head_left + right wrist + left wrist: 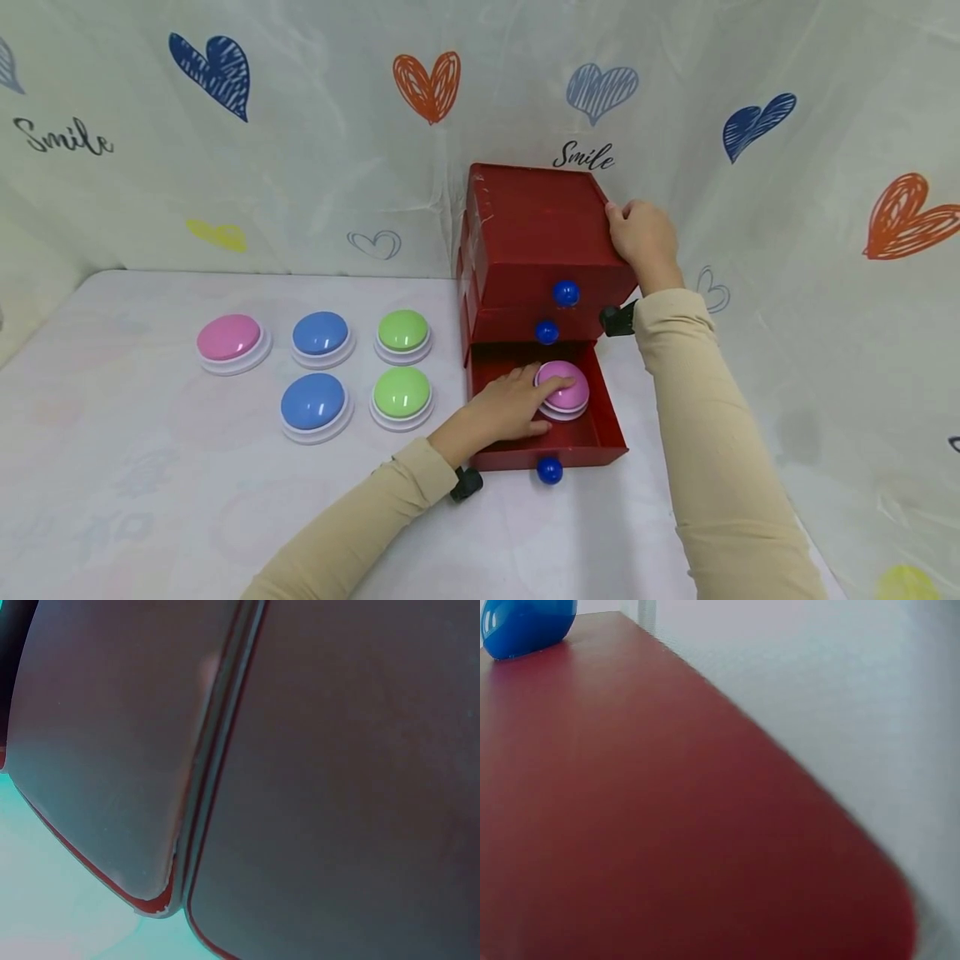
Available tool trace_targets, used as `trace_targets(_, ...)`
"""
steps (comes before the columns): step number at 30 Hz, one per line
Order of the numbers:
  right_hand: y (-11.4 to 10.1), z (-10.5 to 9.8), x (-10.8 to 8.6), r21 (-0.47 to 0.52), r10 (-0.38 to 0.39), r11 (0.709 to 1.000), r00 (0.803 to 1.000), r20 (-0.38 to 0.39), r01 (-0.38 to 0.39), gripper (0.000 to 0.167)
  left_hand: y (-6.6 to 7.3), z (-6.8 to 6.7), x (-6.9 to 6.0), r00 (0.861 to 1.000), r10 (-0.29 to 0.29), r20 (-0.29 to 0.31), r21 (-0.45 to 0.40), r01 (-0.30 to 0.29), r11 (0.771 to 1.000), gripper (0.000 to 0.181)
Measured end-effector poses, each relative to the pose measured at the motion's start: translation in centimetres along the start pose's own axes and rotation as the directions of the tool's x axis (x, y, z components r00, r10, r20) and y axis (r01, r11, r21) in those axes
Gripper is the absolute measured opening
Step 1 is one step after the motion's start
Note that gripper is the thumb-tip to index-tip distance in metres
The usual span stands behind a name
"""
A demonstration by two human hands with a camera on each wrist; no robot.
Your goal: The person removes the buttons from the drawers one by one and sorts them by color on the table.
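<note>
A small red drawer cabinet point(547, 217) with blue ball knobs stands against the back sheet, its bottom drawer point(517, 457) pulled out. In that drawer sits a pink push button point(572, 392) with a white base. My left hand point(510, 408) reaches in over the drawer's left side. Its index finger lies straight across the pink dome, and the thumb is apart from the base, near the drawer floor. My right hand point(647, 237) holds the cabinet's upper right edge, thumb on the top; its other fingers are mostly hidden. Neither wrist view shows a hand clearly.
Left of the cabinet, on the white-covered table point(150, 467), are another pink button point(228, 337), two blue buttons point(313, 404) and two green buttons point(402, 394). A blue knob point(550, 471) juts from the open drawer's front. The two upper drawers are closed.
</note>
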State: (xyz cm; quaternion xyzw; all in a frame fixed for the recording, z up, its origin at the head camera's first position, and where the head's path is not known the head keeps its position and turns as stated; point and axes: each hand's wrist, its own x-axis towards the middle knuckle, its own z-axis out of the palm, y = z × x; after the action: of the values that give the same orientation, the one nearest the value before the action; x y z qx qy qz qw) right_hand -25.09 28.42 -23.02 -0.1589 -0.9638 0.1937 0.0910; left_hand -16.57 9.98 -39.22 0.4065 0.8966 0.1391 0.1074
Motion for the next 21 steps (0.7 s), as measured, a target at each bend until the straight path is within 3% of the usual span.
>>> trace_targets(11, 0.00, 0.02, -0.01, -0.005, -0.006, 1.000, 1.000, -0.007, 0.006, 0.050, 0.01, 0.14, 0.02, 0.998, 0.030, -0.049, 0.050, -0.028, 0.998, 0.067)
trace_targets(21, 0.08, -0.01, -0.10, 0.011, -0.004, 1.000, 1.000, -0.011, 0.004, 0.048, 0.01, 0.26, 0.01, 0.998, 0.037, -0.054, 0.057, -0.034, 0.998, 0.066)
